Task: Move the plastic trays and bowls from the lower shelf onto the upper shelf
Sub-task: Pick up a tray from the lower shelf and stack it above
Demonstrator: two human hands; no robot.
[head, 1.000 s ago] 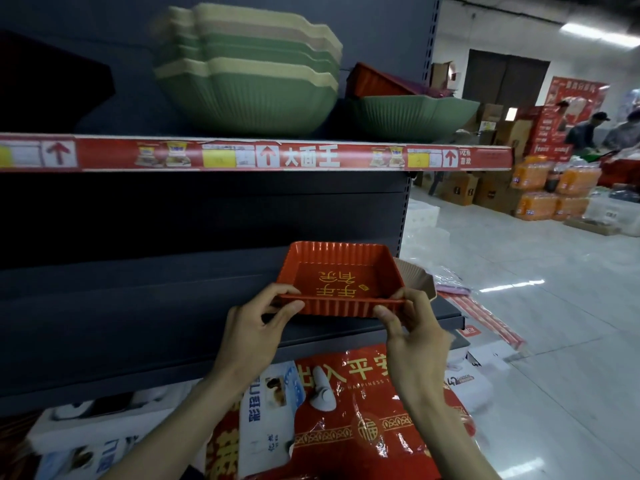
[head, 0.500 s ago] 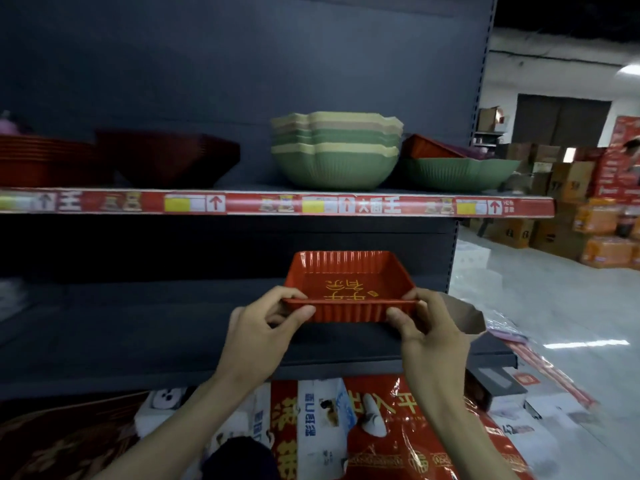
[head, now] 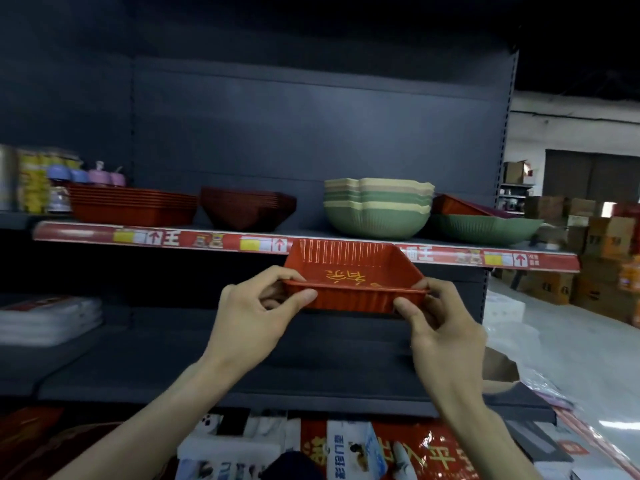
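I hold a red ribbed plastic tray [head: 349, 271] with gold characters in both hands, level with the front edge of the upper shelf [head: 214, 239]. My left hand [head: 256, 310] pinches its near left corner and my right hand [head: 440, 323] pinches its near right corner. On the upper shelf stand a stack of red trays [head: 131, 206], a stack of dark red bowls [head: 247, 207], a stack of green and cream bowls [head: 377, 207] and a wide green bowl [head: 485, 228] with a red tray [head: 457, 204] lying tilted in it. The dark lower shelf [head: 173, 358] lies beneath the tray.
Small jars and cans [head: 52, 178] stand at the upper shelf's left end. White packets [head: 48, 318] lie at the left of the lower shelf. A brown paper piece [head: 498, 370] sits at its right end. Red and white packages [head: 346, 448] fill the bottom. Cardboard boxes [head: 588, 244] stand on the floor at right.
Both hands have lifted the red tray from above the lower shelf up to the upper shelf's front edge. My view has tilted up and swung left, showing more of the upper shelf.
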